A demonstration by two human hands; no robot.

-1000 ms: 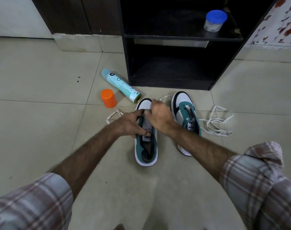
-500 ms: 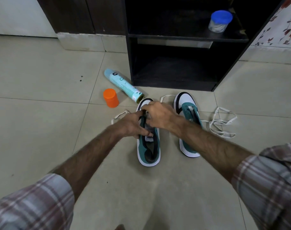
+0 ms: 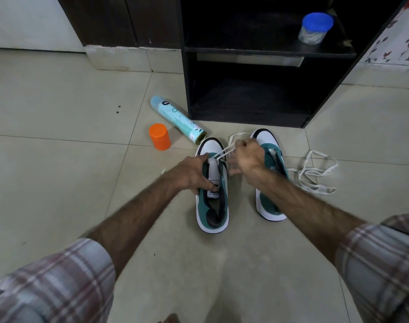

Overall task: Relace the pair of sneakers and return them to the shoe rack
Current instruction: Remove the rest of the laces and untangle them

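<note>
Head camera, looking down at a pale tiled floor: a person's left hand grips the side of a green-and-white low-top sneaker, steadying it, while the right hand is fisted round a flat white cotton lace drawn taut from the front eyelets. The matching second sneaker sits just beside it, its own loose white lace spilled alongside — both before the dark wooden shoe rack. The lace looks limp and light; pinching near its tip should guide it best.
</note>
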